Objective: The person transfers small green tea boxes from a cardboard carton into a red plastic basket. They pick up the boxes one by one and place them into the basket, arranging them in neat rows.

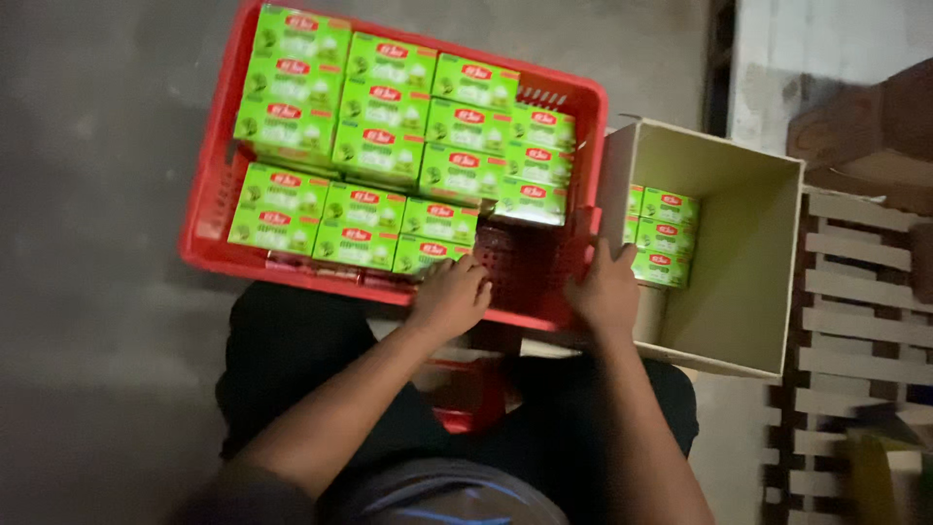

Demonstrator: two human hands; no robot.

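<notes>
The left hand [449, 295] is curled over a green box [428, 255] at the near edge of the red crate [209, 209]; whether it is gripped cannot be told. The right hand [604, 290] is laid open on the crate's right rim, nothing held, just beside the carton [748, 292] to its right.

Bare crate [530, 267] corner free beside packed green boxes [379, 146].

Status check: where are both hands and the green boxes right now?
Left hand on a green box in the red crate. Right hand at the cardboard carton wall, holding nothing. Nothing in the way.
</notes>
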